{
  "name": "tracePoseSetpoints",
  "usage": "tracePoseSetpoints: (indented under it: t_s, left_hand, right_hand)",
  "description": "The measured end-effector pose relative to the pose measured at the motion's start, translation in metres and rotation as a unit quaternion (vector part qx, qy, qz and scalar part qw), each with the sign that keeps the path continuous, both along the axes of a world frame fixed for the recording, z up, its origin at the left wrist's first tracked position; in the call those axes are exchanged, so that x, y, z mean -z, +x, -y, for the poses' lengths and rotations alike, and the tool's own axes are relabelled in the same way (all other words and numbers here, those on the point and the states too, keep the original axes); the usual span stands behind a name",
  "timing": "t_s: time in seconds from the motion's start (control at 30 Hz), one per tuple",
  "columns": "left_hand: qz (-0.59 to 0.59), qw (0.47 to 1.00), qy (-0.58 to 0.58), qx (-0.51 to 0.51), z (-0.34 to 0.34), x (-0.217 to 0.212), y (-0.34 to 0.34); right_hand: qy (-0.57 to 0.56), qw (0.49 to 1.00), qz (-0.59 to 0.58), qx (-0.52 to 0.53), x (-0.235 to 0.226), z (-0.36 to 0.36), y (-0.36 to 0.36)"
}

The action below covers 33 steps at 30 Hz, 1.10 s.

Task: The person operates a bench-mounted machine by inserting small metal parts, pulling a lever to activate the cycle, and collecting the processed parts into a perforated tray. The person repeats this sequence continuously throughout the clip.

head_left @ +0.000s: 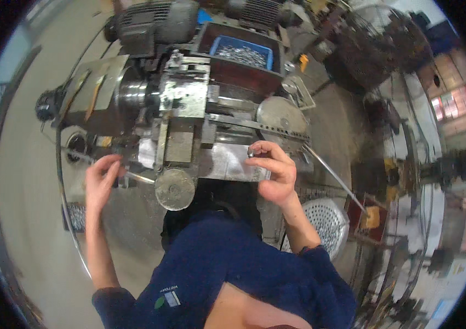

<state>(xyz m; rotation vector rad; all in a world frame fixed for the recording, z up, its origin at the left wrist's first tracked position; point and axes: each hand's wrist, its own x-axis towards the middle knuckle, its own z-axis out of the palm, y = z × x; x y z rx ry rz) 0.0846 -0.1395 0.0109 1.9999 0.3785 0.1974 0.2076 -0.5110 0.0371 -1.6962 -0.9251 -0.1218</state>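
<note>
Head view, with the lathe's slide block [184, 98] as landmark: the left hand [99, 180], nearer the wearer and left of the block, has its fingers curled at a slim rod [139, 177]; whether they close on it, I cannot tell; the right hand [278, 171], nearer and right of the block, pinches one small metal part [251, 153] at its fingertips, a hold that probably suits so small a piece; one round metal disc [175, 189] sits directly nearer than the block; one pale sheet [227, 162] lies nearer and to the right, perhaps to keep the surface clean; one white perforated basket [310, 209] stands farther right, its holes likely letting liquid drain from the metal pieces inside, too many to count; a second, larger disc [282, 116] is right of the block; beyond it, one blue tray [269, 58] of similar pieces sits within one dark-red box [244, 78], which presumably catches spills; farthest, two finned motors [159, 23] stand behind the block.
</note>
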Motion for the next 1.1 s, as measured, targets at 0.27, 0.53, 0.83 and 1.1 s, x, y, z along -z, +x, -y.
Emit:
tracePoseSetpoints:
  t_s: [0.27, 0.53, 0.83, 1.1]
  left_hand:
    - [0.016, 0.89, -0.394, 0.227, 0.124, -0.017, 0.055]
    - [0.049, 0.864, -0.437, 0.244, 0.145, -0.009, 0.057]
    - [0.051, 0.91, -0.331, 0.244, 0.134, -0.017, 0.057]
    - [0.051, 0.946, -0.195, 0.254, 0.122, -0.013, 0.057]
  right_hand:
    - [-0.069, 0.987, 0.137, -0.052, -0.013, -0.049, -0.011]
    - [-0.079, 0.985, 0.152, -0.013, -0.005, -0.057, -0.017]
    - [-0.081, 0.99, 0.096, -0.058, -0.002, -0.06, -0.019]
    - [-0.137, 0.974, 0.142, -0.108, -0.008, -0.06, -0.011]
